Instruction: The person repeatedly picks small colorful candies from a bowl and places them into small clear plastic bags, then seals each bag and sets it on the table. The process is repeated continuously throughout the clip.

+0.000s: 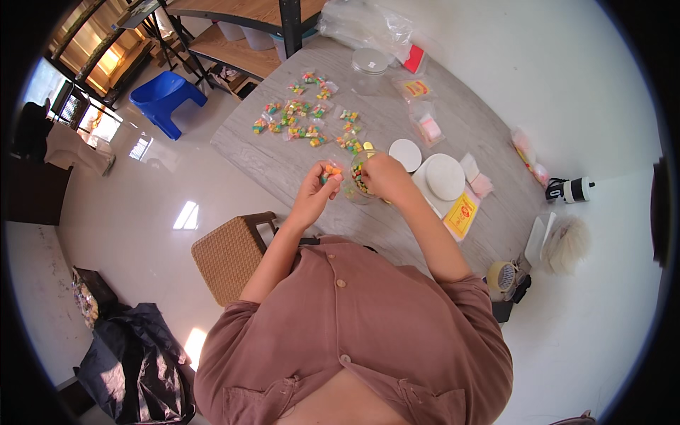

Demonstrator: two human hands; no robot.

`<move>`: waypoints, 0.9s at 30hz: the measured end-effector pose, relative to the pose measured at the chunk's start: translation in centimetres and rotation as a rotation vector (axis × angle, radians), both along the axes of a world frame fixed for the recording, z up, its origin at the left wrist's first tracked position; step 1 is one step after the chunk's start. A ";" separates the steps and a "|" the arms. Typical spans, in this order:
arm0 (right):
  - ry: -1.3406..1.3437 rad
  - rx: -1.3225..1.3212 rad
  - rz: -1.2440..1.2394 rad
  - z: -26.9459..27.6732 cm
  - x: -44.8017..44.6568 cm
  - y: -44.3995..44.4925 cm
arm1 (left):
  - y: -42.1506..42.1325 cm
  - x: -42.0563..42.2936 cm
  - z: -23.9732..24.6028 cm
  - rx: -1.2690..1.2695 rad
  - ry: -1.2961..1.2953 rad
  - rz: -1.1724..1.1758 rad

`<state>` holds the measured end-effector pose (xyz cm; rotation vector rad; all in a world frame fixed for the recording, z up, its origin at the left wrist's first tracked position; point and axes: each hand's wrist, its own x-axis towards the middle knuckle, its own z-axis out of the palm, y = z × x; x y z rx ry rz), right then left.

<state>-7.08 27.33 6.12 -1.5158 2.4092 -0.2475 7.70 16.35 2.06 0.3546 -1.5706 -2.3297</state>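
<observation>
My left hand (319, 186) holds a small clear plastic bag (332, 171) with orange and green pieces in it. Beside it on the grey table, my right hand (380, 172) reaches into the mouth of a clear jar (360, 194) of small colourful pieces; its fingertips are hidden, so its grip cannot be told. Beyond the hands lie several small clear bags of colourful pieces (296, 109). A round white lid (405, 155) rests to the right of the jar, near a larger white disc (445, 177).
A yellow-labelled plastic packet (461, 213) lies at the right. Farther back stand a lidded clear jar (369, 71) and a large clear plastic bag (366, 29). Tape (501, 276) sits near the right edge. A woven-top stool (228, 257) is at the left, a blue plastic stool (166, 98) beyond.
</observation>
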 end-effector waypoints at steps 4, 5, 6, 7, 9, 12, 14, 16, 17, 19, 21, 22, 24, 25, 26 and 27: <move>0.266 0.078 -0.035 -2.0 0.3 -1.4 | 0.6 0.1 0.7 -0.037 -0.014 0.053; 0.266 0.084 -0.040 -2.4 0.4 -1.7 | 0.8 0.1 0.9 -0.060 0.022 0.082; 0.275 0.102 -0.052 -2.6 0.5 -2.0 | 1.0 0.1 1.1 -0.083 0.058 0.112; 0.286 0.131 -0.067 -2.8 0.6 -2.2 | 1.0 0.2 1.2 -0.109 0.099 0.141; 0.286 0.151 -0.018 -3.0 0.4 -2.1 | 0.9 0.4 1.4 -0.141 0.034 0.166; 0.299 0.180 -0.015 -3.1 0.4 -2.1 | 0.5 0.5 1.6 -0.220 -0.034 0.174; 0.302 0.184 -0.022 -3.2 0.4 -2.1 | 0.4 0.5 1.6 -0.260 -0.066 0.165; 0.308 0.191 -0.018 -3.1 0.5 -2.2 | 0.4 0.6 1.6 -0.266 -0.073 0.148; 0.287 0.191 -0.022 -3.0 0.5 -2.1 | 0.4 0.6 1.6 -0.262 -0.094 0.147; 0.268 0.222 -0.028 -2.8 0.4 -2.0 | 0.3 0.6 1.5 -0.230 -0.111 0.133; 0.242 0.232 0.053 -2.5 0.1 -1.8 | 0.3 0.5 1.4 -0.230 -0.090 0.139; 0.235 0.241 0.096 -2.4 0.0 -1.7 | 0.3 0.5 1.3 -0.220 -0.082 0.136; 0.223 0.281 0.095 -2.3 0.1 -1.9 | 0.3 0.4 1.3 -0.232 -0.049 0.140; 0.224 0.321 0.092 -2.2 0.2 -2.0 | 0.4 0.4 1.2 -0.226 -0.037 0.137; 0.202 0.294 0.104 -2.0 0.1 -2.1 | 0.3 0.4 1.2 -0.242 -0.040 0.138; 0.185 0.289 0.114 -1.9 0.0 -2.1 | 0.3 0.5 1.2 -0.249 -0.048 0.136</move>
